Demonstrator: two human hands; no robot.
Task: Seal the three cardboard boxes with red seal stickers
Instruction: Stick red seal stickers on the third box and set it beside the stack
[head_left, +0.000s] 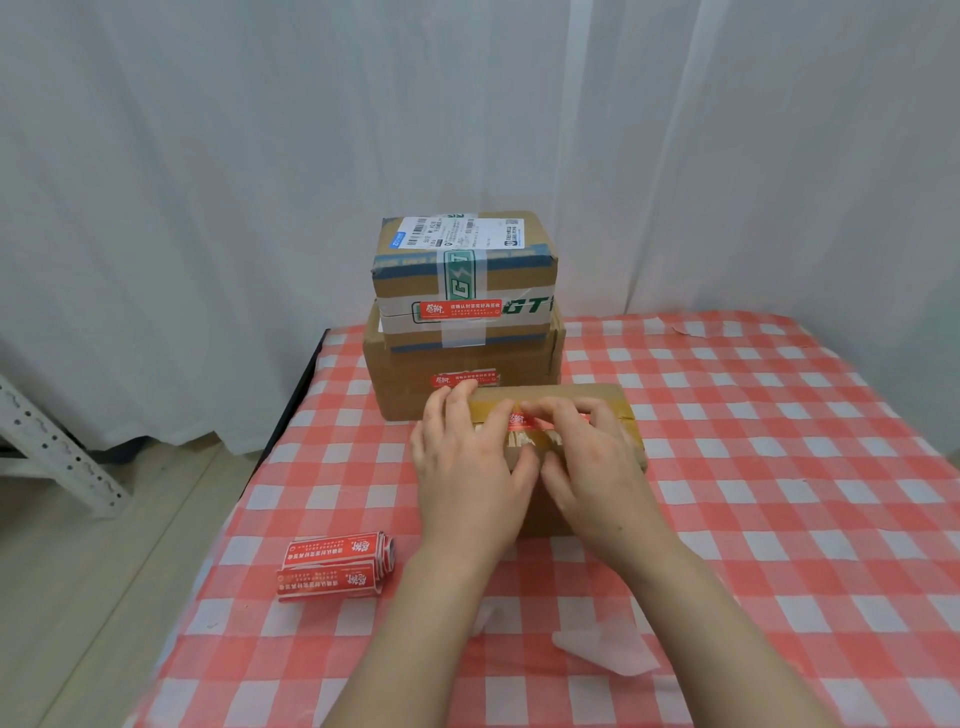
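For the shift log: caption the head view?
Left hand and right hand press a red sticker onto the near box; stickered box stack behind.

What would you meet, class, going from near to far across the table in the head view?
Peeled backing paper → roll of red seal stickers → cardboard box under the left hand and right hand → stack of two sealed cardboard boxes → white curtain.
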